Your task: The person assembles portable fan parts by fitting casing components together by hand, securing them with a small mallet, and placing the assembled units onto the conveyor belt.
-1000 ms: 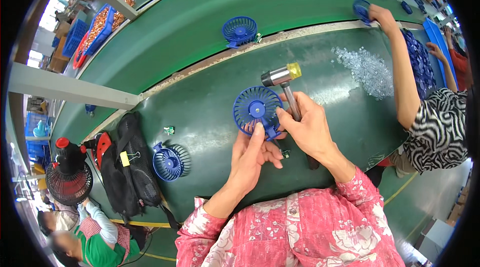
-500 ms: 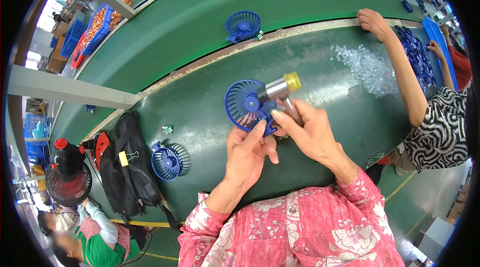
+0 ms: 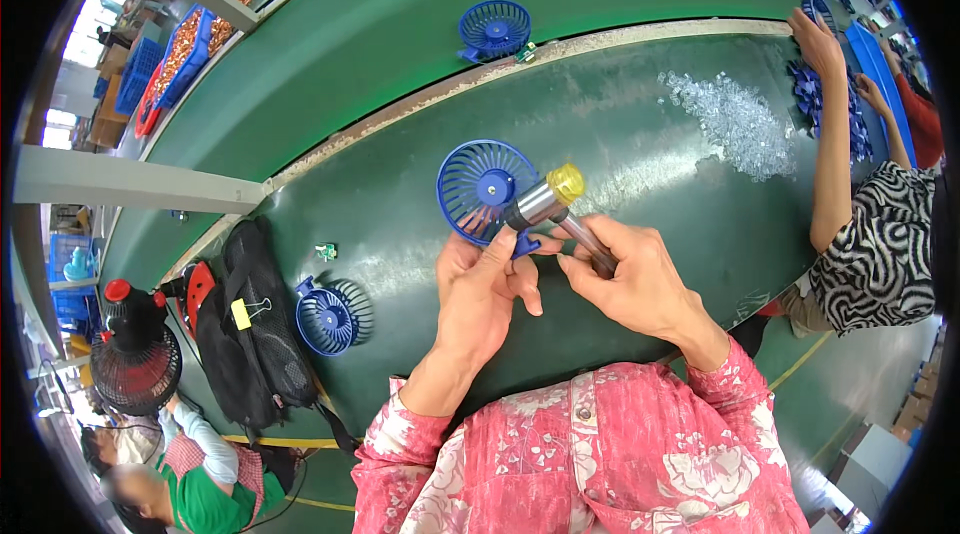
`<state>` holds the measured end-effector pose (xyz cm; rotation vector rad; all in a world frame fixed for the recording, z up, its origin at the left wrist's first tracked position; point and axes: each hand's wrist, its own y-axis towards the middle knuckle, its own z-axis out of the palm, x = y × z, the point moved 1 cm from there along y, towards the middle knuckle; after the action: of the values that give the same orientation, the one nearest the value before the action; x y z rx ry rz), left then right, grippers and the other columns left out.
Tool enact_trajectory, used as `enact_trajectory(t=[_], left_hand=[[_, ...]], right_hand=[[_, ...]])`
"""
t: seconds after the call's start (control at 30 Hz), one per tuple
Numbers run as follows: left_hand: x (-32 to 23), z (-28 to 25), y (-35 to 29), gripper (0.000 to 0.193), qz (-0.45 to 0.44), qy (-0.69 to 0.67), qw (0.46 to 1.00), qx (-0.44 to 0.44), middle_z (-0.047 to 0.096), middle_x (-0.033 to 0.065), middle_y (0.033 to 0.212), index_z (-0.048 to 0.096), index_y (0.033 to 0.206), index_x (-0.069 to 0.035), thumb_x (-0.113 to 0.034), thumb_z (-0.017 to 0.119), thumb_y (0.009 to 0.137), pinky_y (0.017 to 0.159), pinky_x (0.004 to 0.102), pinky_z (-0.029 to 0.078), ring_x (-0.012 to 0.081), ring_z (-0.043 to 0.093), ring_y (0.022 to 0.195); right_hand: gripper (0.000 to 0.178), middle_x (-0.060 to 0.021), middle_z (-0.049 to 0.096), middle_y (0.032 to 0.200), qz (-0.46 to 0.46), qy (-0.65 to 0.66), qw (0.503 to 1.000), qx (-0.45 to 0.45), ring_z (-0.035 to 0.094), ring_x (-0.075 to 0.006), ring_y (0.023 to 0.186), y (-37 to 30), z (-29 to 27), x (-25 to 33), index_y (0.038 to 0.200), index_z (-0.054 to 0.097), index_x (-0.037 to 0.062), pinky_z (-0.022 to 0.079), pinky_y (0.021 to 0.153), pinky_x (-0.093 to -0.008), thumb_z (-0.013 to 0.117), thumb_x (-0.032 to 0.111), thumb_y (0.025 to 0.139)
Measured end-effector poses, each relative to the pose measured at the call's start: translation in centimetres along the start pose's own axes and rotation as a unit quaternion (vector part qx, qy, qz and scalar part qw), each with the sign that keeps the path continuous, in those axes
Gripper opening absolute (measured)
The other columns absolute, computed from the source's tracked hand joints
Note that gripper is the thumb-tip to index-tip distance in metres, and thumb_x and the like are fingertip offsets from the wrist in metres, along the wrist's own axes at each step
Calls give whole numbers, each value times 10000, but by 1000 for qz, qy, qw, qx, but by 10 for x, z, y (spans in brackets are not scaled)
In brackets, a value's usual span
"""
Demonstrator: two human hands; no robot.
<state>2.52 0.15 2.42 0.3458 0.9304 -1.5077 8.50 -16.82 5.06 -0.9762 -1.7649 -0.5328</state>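
Note:
My left hand (image 3: 478, 299) grips a round blue fan grille (image 3: 462, 196) by its lower edge, near the short stem. My right hand (image 3: 640, 279) is closed around the handle of a small mallet (image 3: 545, 200) with a metal middle and a yellow striking end. The mallet's other, dark end lies over the grille's lower right, by my left thumb; whether it touches cannot be seen. Left of my hands, another blue fan grille (image 3: 325, 322) rests on the bench, near a small green circuit board (image 3: 326, 252).
A third blue grille (image 3: 495, 29) sits on the green conveyor (image 3: 370, 64) beyond a raised rail. A heap of clear small pieces (image 3: 735, 129) lies right, near a co-worker's arm (image 3: 830, 144) and blue parts (image 3: 860, 134). A black bag (image 3: 250, 324) and red-black fan (image 3: 138, 364) stand left.
The grille and mallet have shifted slightly left, and the mallet's dark end now sits lower, nearer the stem. The co-worker's hand at right has moved further right.

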Motion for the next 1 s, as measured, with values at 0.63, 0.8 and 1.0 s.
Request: enact_trajectory(t=[0.63, 0.8, 1.0], left_hand=[[19, -12, -3, 198, -126, -96, 987, -34, 599, 23, 703, 608, 922, -75, -258, 685, 920, 449, 304, 472, 155, 589, 585], [19, -21, -5, 274, -174, -87, 980, -34, 628, 41, 691, 610, 920, -67, -338, 642, 947, 442, 293, 481, 156, 610, 556], [2, -12, -9, 400, -191, -66, 979, 20, 659, 112, 805, 548, 1003, 4, -394, 576, 978, 466, 303, 547, 188, 659, 587]], right_hand=[[227, -123, 622, 1023, -169, -220, 961, -7, 652, -347, 750, -4, 18, 0, 1043, 606, 18, 538, 617, -419, 671, 53, 828], [237, -89, 589, 1010, -196, -260, 944, 46, 640, -300, 698, 2, 19, -2, 1040, 612, 36, 520, 561, -411, 680, 58, 814], [223, -107, 610, 964, -236, -222, 946, -24, 637, -292, 714, 5, 13, -5, 985, 648, 17, 519, 590, -401, 708, 32, 771]])
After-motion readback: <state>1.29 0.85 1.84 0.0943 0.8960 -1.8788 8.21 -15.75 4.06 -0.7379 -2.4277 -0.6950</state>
